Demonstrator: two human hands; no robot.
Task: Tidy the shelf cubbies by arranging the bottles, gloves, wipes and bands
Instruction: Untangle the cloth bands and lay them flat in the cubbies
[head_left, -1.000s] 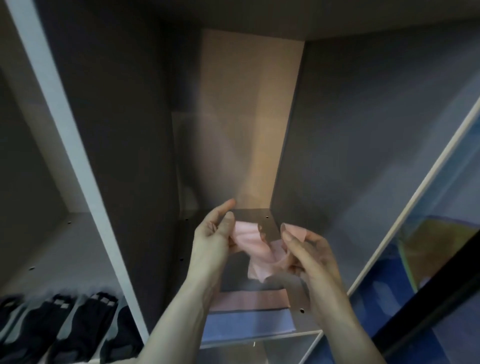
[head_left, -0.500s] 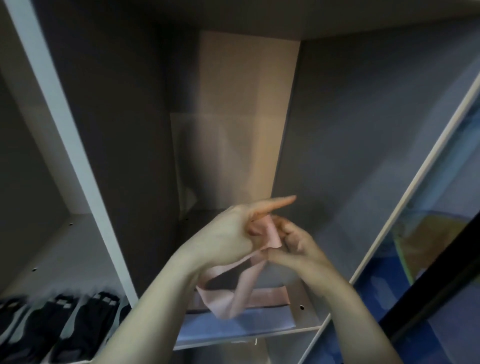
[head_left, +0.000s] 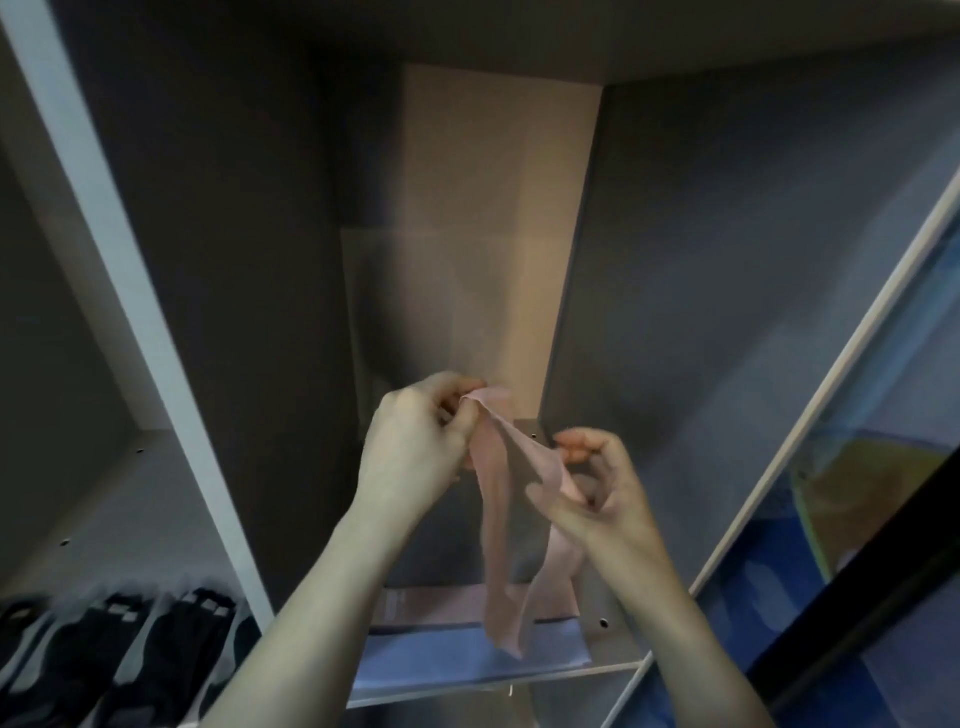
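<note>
A grey shelf unit (head_left: 218, 291) is seen from close in, its middle cubby (head_left: 498, 270) open ahead and bare at the back. In the left cubby (head_left: 104, 493), black gloves (head_left: 119, 660) are laid side by side along the front edge, so that part of the tidying is judged to be done. On the floor of the middle cubby, near its front, a pink band (head_left: 431, 605) and a blue band (head_left: 457, 660) are laid flat, the pink one just behind the blue; these too are taken to be already arranged.

A second pink band (head_left: 501, 545) is held up in the air above them, hanging in a loose loop whose lower end dangles over the flat bands. Its top is pinched by the left hand (head_left: 415, 452), whose fingers are curled tight round the fabric. A fold lower down is gripped by the right hand (head_left: 597, 493) between thumb and bent fingers.

This band has not yet been flattened or laid down, and that step is judged to be the one in hand. No bottles or wipes are shown, so their state cannot be told.
</note>
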